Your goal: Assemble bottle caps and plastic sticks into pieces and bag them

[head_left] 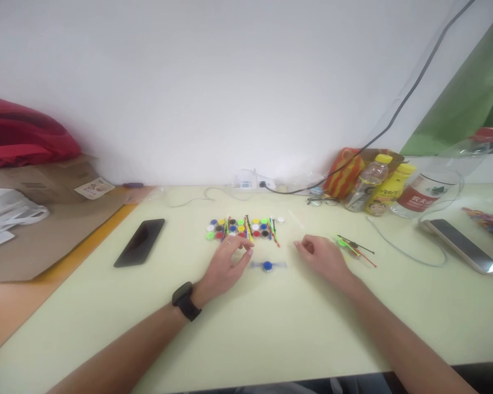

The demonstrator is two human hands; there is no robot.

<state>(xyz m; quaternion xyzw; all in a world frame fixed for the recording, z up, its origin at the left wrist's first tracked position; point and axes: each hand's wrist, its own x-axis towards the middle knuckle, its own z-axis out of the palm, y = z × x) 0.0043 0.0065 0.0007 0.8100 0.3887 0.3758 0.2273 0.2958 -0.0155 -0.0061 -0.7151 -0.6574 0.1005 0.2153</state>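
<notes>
My left hand (229, 264), with a ring and a black watch at the wrist, hovers low over the table, thumb and index finger apart and nothing visible between them. Just right of its fingertips lies a blue round disc (267, 266) with a translucent strip stretching out on both sides. Across from it, my right hand (324, 259) is loosely curled, and nothing shows in its hollow. Beyond both hands sit rows of small coloured discs (241, 229), with thin coloured sticks (247, 227) lying among them. Beside my right hand is a small group of green, red and black sticks (355, 249).
A black phone (139, 243) lies at left, another phone (462, 246) at right. Bottles (390, 189), a large water jug (425, 191) and glasses (322, 202) stand or lie at the back right. A cable (419, 79) runs to a power strip (252, 180). Cardboard (66, 235) covers the far left.
</notes>
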